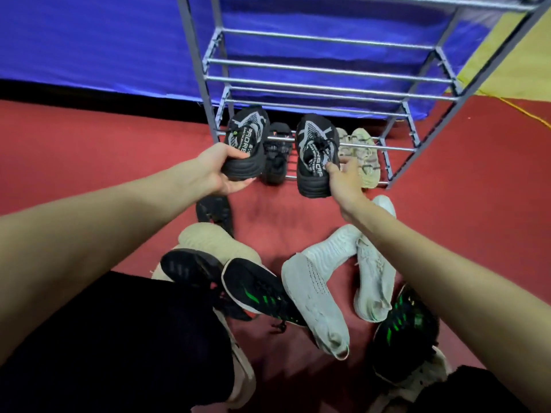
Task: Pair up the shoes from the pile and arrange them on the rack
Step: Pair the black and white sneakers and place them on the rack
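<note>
Head view: your left hand [222, 171] grips one black shoe [245, 144] by the heel at frame centre, and your right hand [347, 177] pinches its mate [316, 153] beside it, both just before the rack [328, 70]. Unpaired shoes [313, 296] lie on the red floor [89, 162] below.

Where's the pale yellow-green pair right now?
In the head view, the pale yellow-green pair sits on the rack's bottom shelf at its right end, just right of the black shoe held by the right hand.
</note>
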A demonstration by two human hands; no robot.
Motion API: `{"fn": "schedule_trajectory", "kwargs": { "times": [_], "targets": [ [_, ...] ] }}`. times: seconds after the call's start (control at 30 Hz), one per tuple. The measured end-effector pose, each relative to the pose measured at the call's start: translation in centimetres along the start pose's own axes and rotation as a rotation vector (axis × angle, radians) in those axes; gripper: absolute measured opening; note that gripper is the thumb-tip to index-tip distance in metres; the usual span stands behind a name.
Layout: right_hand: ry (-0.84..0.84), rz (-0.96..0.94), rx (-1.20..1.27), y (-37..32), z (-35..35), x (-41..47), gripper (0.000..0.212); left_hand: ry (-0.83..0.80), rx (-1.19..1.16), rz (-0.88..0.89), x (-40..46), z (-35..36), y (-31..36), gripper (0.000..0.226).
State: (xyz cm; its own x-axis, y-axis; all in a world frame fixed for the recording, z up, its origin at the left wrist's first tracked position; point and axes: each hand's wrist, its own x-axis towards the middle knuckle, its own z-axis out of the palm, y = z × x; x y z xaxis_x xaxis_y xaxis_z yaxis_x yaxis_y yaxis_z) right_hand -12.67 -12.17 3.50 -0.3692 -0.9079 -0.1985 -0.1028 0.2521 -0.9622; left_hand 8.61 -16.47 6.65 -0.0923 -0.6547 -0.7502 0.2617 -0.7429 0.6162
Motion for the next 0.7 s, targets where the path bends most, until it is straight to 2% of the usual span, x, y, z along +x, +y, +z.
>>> {"fn": "schedule_trajectory", "kwargs": {
  "times": [0.23,0.3,0.4,0.57,0.63,0.7],
  "targets": [
    [-0.051,-0.108,-0.094,-1.3,6.3,8.2,0.023,-0.002,0.037,0.110,7.0,-0.5,4.2,0.007],
    [-0.054,-0.098,-0.105,-1.7,7.7,10.3,0.025,-0.007,0.021,0.134,8.6,-0.2,5.1,0.009],
    [-0.041,-0.037,-0.093,-1.5,10.1,13.1,0.013,0.008,-0.045,0.175,11.0,-0.1,6.1,0.011],
    [-0.046,-0.003,-0.116,-1.1,13.0,16.6,0.014,0.015,-0.069,0.186,14.3,-0.5,7.2,0.003],
    [-0.035,-0.015,-0.121,-1.2,13.7,17.7,0.018,0.020,-0.099,0.194,15.4,-0.6,7.6,0.010],
    [-0.031,-0.020,-0.107,-0.9,14.2,18.7,0.012,0.027,-0.142,0.201,16.3,-0.6,7.9,0.022]
  ]
}}
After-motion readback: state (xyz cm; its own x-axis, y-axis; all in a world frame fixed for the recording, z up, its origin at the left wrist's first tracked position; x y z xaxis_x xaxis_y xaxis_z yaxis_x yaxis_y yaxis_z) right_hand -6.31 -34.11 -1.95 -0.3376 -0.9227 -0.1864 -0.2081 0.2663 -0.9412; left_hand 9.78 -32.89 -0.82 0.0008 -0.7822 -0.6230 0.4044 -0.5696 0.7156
